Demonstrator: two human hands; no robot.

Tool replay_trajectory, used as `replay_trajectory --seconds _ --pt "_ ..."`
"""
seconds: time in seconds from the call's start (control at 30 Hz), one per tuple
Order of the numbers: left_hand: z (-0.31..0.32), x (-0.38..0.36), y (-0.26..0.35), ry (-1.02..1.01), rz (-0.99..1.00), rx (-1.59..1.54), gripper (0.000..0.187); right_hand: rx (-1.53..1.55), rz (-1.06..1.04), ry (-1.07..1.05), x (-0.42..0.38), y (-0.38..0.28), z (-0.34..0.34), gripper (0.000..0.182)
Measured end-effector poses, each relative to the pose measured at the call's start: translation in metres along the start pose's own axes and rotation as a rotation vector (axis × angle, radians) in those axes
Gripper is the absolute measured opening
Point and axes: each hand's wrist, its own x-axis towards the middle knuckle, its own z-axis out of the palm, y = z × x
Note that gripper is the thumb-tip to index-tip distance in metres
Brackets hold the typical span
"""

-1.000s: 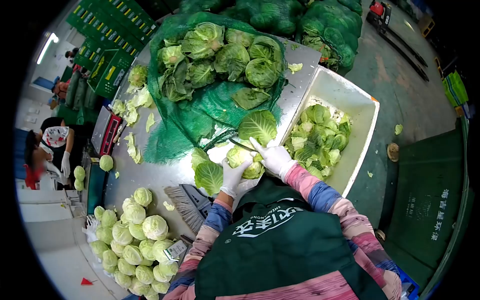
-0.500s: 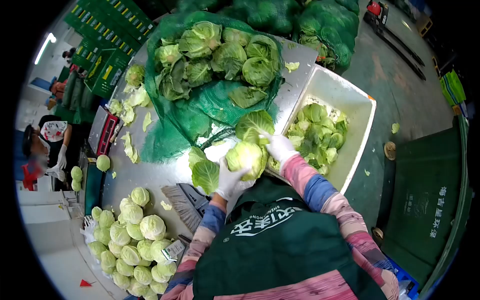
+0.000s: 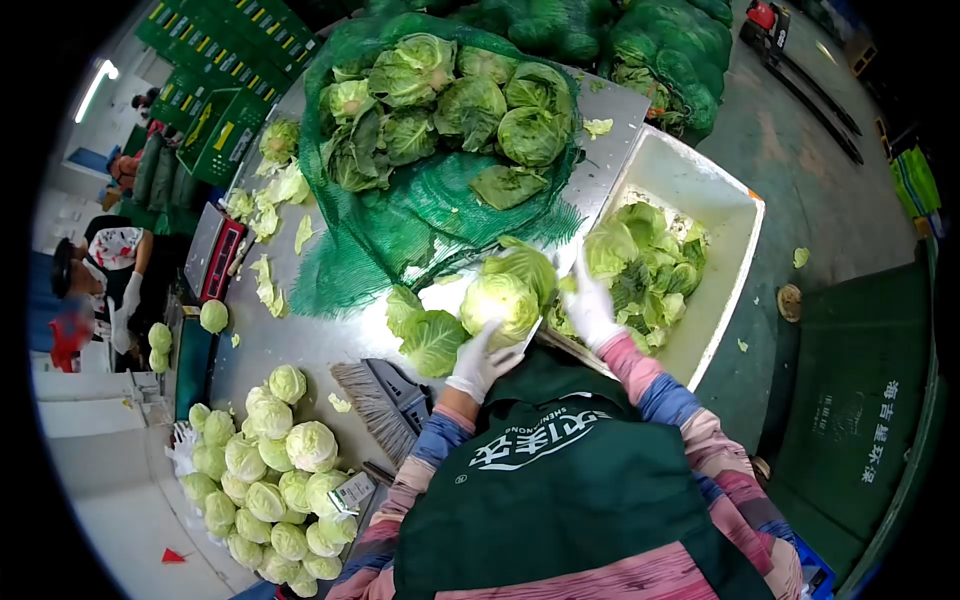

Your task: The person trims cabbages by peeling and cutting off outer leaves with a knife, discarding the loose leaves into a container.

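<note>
The left hand (image 3: 478, 362), in a white glove, is cupping a pale cabbage (image 3: 500, 303) from below, fingers closed around it, just above the metal table (image 3: 300, 345). The right hand (image 3: 590, 310) is reaching past the cabbage toward the white tub (image 3: 700, 190), apparently letting a leaf go. Most outer leaves are already off; many untrimmed heads are waiting in the green net (image 3: 400, 230) beyond the grip, and trimmed ones (image 3: 270, 470) are lying far to its left.

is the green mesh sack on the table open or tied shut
Open. The green mesh sack is spread wide on the steel table, and its untrimmed dark-leaved cabbages lie exposed at the mouth, uncovered by netting.
</note>
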Motion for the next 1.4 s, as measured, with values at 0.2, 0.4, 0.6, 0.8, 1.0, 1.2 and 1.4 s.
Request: replay_trajectory --seconds 0.2,0.4,0.6,0.8,1.0,1.2,1.4 --pt "0.021 -0.01 0.017 0.108 1.173 1.81 0.115 -0.124 -0.273 -0.223 -0.018 0.012 0.039 0.067" --pt "0.02 0.005 0.027 0.175 1.095 1.677 0.11 -0.31 -0.447 -0.297 -0.028 -0.017 0.014 0.068" --pt "0.013 0.012 0.036 -0.006 0.984 1.476 0.103 -0.367 -0.502 -0.327 -0.019 -0.023 0.01 0.07" --pt "0.013 0.012 0.032 0.064 1.038 1.55 0.109 -0.288 -0.305 -0.346 -0.008 -0.023 0.009 0.077" --pt "0.0 -0.004 0.028 -0.063 1.002 1.515 0.117 -0.153 0.017 -0.228 0.032 0.044 -0.001 0.046" --pt "-0.003 -0.008 0.018 0.148 1.007 1.337 0.111 -0.092 0.184 -0.079 0.021 0.037 -0.029 0.073" --pt "0.021 -0.003 0.02 0.531 1.301 1.771 0.112 0.12 -0.164 -0.277 -0.005 -0.015 0.036 0.062"
